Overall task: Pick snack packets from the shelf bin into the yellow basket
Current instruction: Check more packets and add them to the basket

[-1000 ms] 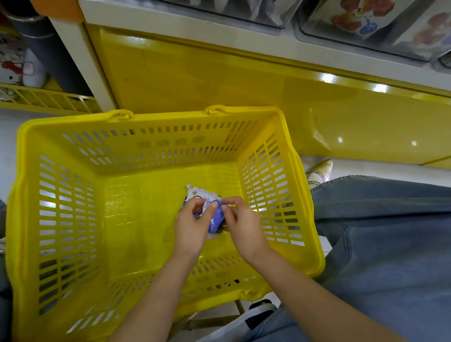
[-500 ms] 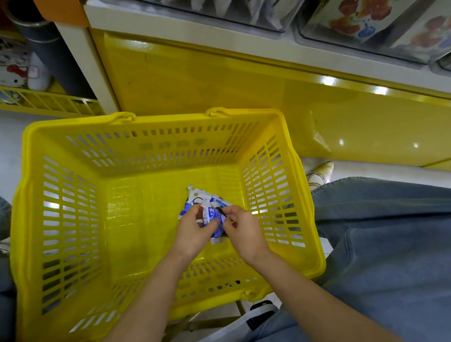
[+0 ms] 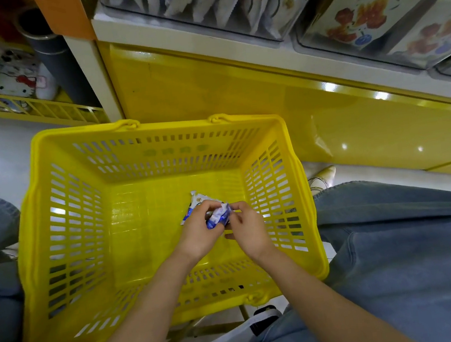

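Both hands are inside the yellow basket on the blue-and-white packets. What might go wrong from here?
1. The snack packets are bunched between the left hand and right hand; one may cling to the fingers and lift back out as the hands withdraw.
2. They sit close to the slotted right wall of the yellow basket; a corner might snag in a slot.

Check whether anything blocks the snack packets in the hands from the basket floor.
Nothing visible does. The left hand and right hand hold the crinkled blue-and-white snack packets low inside the yellow slotted plastic basket, just above its floor.
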`<state>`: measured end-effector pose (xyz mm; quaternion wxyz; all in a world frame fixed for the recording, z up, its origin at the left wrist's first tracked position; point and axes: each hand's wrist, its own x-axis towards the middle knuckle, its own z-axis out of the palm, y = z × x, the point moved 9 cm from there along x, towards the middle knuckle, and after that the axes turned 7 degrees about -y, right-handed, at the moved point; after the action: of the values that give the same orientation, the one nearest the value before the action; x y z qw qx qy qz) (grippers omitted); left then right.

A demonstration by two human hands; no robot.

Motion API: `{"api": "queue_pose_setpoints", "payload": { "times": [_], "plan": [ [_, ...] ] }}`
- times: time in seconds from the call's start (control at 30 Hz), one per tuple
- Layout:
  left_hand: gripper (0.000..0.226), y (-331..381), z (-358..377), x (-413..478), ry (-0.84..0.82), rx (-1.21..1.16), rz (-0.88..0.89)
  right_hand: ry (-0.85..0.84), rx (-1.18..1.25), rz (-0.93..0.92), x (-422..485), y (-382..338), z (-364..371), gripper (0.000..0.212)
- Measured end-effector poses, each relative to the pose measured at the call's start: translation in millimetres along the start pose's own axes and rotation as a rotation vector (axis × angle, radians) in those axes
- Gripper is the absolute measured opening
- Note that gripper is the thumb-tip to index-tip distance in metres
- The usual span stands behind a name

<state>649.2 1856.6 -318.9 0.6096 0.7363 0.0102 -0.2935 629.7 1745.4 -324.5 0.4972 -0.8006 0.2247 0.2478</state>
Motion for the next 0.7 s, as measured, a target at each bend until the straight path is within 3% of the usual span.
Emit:
{"api": "queue_pose_setpoints", "payload": {
  "times": [0.07,0.17,0.3,0.43,0.57,0.7],
  "plan": [
    [0.04,2,0,0,0.015,0.013,0.001,-0.027,0.296,0.086,-1,4,4,0.028],
    [0.043,4,-4,0,0.052,0.019,0.014,-0.077,0.549,0.151,-6,0,6,0.031],
    [0.043,11,-7,0,0.023,0.221,0.101,-0.252,0.593,0.217,-13,-2,7,0.043],
    [0.051,25,1,-1,-0.005,0.383,0.216,-0.183,0.557,0.156,-12,-4,-9,0.022],
    [0.069,17,-8,2,0.098,-0.05,0.012,-0.094,0.594,0.093,-11,-5,-20,0.035],
    [0.032,8,-20,1,0.153,-0.263,-0.115,-0.131,0.487,0.017,-13,-15,-19,0.026]
  ]
}}
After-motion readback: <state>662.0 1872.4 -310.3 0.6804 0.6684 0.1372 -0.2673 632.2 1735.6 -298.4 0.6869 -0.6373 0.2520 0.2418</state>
